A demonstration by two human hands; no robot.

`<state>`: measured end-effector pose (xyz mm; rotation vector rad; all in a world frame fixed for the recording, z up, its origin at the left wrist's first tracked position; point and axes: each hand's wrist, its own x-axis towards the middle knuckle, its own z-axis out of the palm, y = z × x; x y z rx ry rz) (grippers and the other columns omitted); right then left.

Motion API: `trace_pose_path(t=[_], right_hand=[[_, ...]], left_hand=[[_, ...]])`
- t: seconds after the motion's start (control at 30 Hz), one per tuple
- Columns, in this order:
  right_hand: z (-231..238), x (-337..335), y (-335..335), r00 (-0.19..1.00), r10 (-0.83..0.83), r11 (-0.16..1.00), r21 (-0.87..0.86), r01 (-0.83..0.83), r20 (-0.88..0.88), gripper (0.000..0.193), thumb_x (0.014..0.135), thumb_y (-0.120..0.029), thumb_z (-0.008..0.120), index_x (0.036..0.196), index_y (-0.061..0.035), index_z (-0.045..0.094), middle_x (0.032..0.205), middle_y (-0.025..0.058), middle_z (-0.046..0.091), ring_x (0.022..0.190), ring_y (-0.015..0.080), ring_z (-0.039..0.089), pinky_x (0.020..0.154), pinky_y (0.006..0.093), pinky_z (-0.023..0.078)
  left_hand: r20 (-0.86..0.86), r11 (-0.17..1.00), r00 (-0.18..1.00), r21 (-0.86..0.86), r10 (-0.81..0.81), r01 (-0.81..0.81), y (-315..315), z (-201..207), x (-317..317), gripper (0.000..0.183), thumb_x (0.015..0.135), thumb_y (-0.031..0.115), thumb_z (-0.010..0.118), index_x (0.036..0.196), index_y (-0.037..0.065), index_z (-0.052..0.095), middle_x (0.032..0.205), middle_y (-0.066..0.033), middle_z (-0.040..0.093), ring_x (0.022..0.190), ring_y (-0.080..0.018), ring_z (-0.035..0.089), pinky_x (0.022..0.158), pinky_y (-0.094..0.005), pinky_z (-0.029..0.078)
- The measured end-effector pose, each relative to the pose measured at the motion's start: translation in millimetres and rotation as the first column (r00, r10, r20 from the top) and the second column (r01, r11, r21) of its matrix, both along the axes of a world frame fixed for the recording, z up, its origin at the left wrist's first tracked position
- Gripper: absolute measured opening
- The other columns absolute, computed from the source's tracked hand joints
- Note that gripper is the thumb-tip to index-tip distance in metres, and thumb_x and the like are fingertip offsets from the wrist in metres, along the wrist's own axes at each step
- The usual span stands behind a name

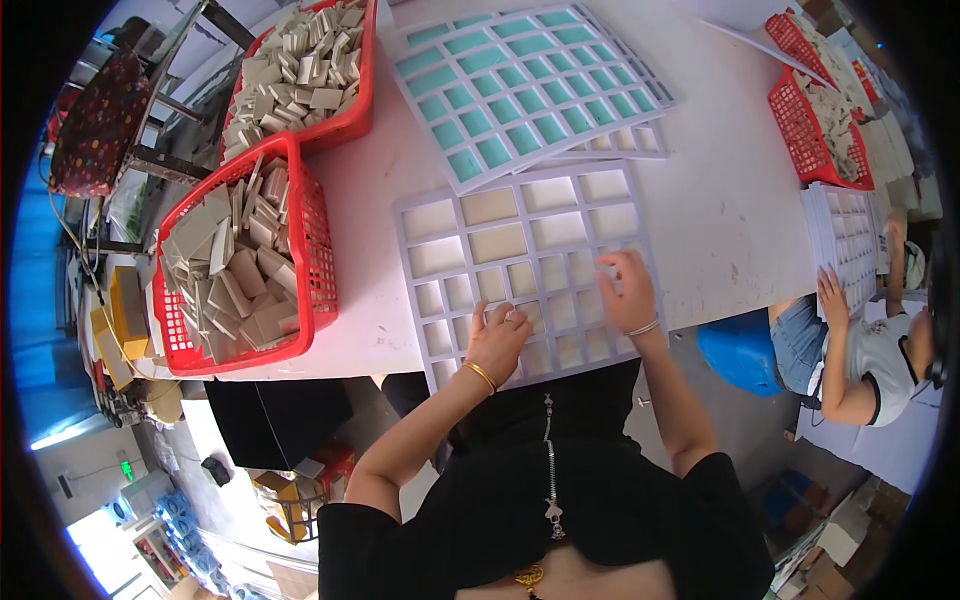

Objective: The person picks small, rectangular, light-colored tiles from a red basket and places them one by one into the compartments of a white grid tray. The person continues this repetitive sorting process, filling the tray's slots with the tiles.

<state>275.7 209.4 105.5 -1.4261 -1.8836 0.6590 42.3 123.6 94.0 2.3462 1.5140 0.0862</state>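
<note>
In front of me on the table lies a pale lavender compartment tray (pixel 526 228), its near edge against my black top. Flat cream pieces (pixel 497 243) fill some compartments; others look whiter, and I cannot tell whether they hold pieces. My left hand (pixel 498 345) rests on the near middle compartments, fingers bent and apart, with nothing visible in them. Over the right-hand columns is my right hand (pixel 630 292), its fingers curved and the thumb apart from the index finger. No piece shows in it, though its palm side is partly hidden.
Two red plastic baskets (pixel 318 250) of loose cream tiles (pixel 235 285) stand at the left. Behind my tray are stacked trays, the top one with turquoise compartments (pixel 520 137). At the far right, another person (pixel 855 360) works at a tray (pixel 853 235) near more red baskets (pixel 790 110).
</note>
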Motion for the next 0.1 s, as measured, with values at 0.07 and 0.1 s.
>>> trace_pose_path(t=[0.07, 0.1], right_hand=[[-3, 26, 7, 0.992, -0.100, 0.994, 0.041, 0.097, 0.072, 0.032, 0.078, -0.007, 0.061, 0.110, -0.0089, 0.057, 0.107, 0.0146, 0.058, 0.097, 0.0296, 0.056, 0.085, 0.0398, 0.044], [-11, 42, 8, 0.978, -0.148, 0.987, 0.078, 0.137, 0.149, 0.038, 0.078, -0.008, 0.062, 0.116, -0.0097, 0.055, 0.109, 0.0150, 0.057, 0.099, 0.0291, 0.055, 0.087, 0.0392, 0.043]], left_hand=[[0.090, 0.998, 0.996, -0.062, 0.012, -0.006, 6, 3, -11, 0.034, 0.075, 0.004, 0.056, 0.107, 0.016, 0.061, 0.117, 0.0007, 0.059, 0.121, -0.0200, 0.047, 0.107, -0.0551, 0.021], [0.093, 0.998, 0.996, -0.056, 0.005, 0.000, 9, 4, -9, 0.034, 0.075, 0.004, 0.056, 0.107, 0.016, 0.061, 0.117, 0.0007, 0.059, 0.121, -0.0200, 0.047, 0.107, -0.0551, 0.021]])
